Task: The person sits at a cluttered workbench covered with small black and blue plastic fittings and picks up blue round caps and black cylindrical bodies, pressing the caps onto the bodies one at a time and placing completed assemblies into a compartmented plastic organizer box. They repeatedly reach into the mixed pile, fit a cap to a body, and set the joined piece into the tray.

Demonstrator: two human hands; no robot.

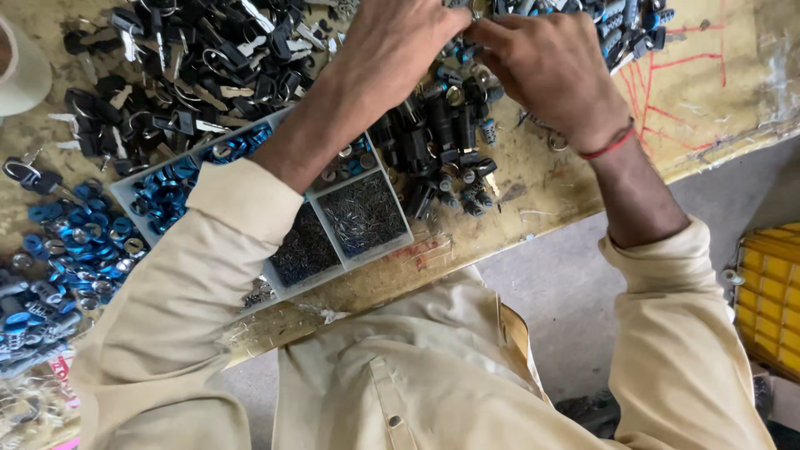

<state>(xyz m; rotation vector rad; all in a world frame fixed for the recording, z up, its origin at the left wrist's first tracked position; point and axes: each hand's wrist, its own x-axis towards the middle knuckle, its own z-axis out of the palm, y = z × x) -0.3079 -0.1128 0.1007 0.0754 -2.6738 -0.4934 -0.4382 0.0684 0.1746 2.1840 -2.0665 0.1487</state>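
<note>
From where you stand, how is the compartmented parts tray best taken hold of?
Probably by the tray rim at its near corner, coming from the table's near edge: that rim shows bare, while the left forearm crosses its middle and blue rings fill the far end.

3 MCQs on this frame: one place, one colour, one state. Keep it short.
1. Where does the tray lie?
A. under the left forearm
B. on the floor
C. right of the right hand

2. What colour is the band on the right wrist?
A. green
B. red
C. white

3. How are the hands?
A. apart, flat on the table
B. together over the lock cylinders
C. in the lap

Answers: 1 A, the sleeve crosses it. 2 B, a red thread shows. 3 B, the left hand and the right hand meet at the fingertips.
</note>
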